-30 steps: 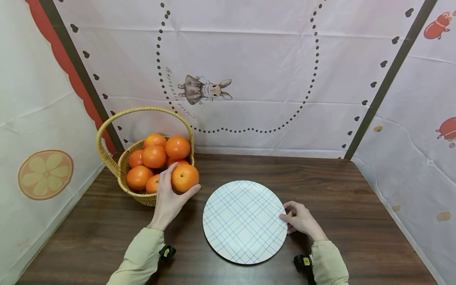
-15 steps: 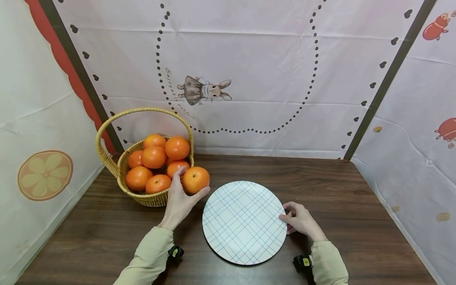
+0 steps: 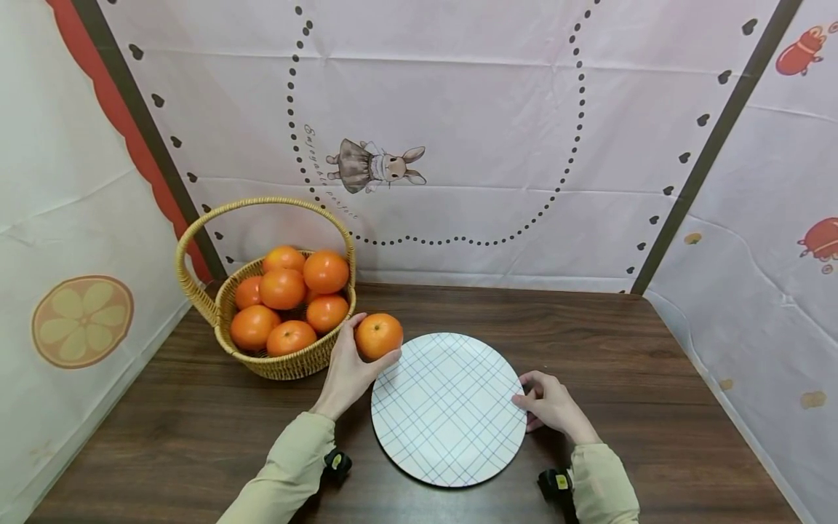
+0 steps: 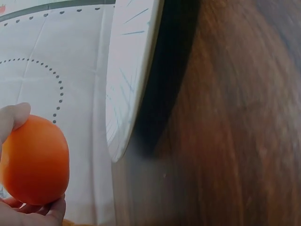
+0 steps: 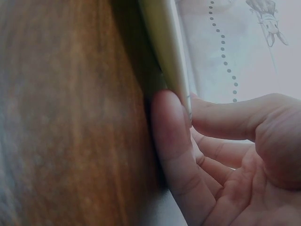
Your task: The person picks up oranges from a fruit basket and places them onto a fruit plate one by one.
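An orange (image 3: 379, 337) is gripped between the thumb and fingers of my left hand (image 3: 347, 375), held up just off the far left rim of a round white plate (image 3: 452, 411) with a blue crosshatch pattern. The same orange (image 4: 36, 160) fills the lower left of the left wrist view. My right hand (image 3: 553, 404) pinches the plate's right rim. In the right wrist view, the thumb lies on one face of the plate (image 5: 171, 52) and a finger on its other face. A wicker basket (image 3: 288, 367) with a tall handle stands behind my left hand, holding several oranges (image 3: 282, 289).
The dark wooden table (image 3: 661, 407) extends around the plate. A printed cloth (image 3: 445, 211) stands along the back, with more cloth at both sides. The basket's arched handle (image 3: 262, 201) rises well above the fruit.
My left hand has carried the orange rightward and slightly down, away from the basket to the plate's edge. My right hand and the plate have stayed practically still.
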Tool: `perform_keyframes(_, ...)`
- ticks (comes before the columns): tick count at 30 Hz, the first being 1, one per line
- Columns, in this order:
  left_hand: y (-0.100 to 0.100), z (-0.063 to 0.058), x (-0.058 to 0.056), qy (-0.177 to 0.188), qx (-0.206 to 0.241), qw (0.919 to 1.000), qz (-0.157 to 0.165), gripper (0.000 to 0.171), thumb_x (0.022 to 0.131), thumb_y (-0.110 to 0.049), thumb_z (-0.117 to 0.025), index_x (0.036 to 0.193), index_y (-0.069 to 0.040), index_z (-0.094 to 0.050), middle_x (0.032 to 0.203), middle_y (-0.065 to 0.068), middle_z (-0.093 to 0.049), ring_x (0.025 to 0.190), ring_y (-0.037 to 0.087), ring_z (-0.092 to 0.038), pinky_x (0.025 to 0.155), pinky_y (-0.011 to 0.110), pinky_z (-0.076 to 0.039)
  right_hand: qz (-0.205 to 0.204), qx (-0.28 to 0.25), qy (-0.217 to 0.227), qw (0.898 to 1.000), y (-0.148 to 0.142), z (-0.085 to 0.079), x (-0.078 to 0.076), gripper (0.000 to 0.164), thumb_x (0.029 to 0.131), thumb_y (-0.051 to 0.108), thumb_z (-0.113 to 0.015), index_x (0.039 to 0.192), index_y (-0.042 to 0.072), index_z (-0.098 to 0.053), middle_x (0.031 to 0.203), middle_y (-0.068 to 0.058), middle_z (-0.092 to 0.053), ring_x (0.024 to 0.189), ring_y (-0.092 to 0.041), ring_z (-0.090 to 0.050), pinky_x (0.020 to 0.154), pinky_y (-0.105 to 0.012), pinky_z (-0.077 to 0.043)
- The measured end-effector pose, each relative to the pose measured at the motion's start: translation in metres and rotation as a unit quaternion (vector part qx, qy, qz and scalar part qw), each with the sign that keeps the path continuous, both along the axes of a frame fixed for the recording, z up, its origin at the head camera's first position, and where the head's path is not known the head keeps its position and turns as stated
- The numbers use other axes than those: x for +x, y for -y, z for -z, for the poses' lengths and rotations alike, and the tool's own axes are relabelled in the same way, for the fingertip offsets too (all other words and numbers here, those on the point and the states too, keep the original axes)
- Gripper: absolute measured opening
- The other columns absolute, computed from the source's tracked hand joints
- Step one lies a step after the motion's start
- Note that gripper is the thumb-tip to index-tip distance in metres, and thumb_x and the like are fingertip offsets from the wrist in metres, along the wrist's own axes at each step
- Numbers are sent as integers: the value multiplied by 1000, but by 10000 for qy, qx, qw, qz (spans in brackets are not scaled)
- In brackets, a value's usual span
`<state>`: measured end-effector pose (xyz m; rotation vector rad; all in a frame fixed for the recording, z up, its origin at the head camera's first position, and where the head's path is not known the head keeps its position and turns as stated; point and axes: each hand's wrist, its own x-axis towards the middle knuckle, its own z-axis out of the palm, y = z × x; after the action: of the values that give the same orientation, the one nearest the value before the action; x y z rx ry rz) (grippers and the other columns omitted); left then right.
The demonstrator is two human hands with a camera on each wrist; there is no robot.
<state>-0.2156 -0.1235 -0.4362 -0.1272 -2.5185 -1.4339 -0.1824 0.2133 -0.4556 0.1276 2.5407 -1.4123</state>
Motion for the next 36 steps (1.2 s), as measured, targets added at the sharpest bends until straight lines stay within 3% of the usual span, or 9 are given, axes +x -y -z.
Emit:
perform_keyframes(23, -22, 13, -9, 530, -72, 9967, 614, 86, 82, -26, -83, 149, -3, -33, 143, 23, -49, 125, 37, -55, 105, 54, -47, 35, 92, 11, 10000, 0, 1, -1, 34, 93, 2, -66, 124, -6, -55, 76, -11, -60, 59, -17, -62, 54, -34, -59)
perform_keyframes(36, -36, 19, -13, 483, -82, 9928, 1092, 83, 83, -23, -83, 147, 1, -36, 140, 22, -52, 122, 34, -57, 104, 52, -47, 15, 45, -23, 10000, -1, 3, -1, 32, 93, 2, -67, 122, -6, -56, 76, -12, -60, 59, -17, -62, 54, -35, -59)
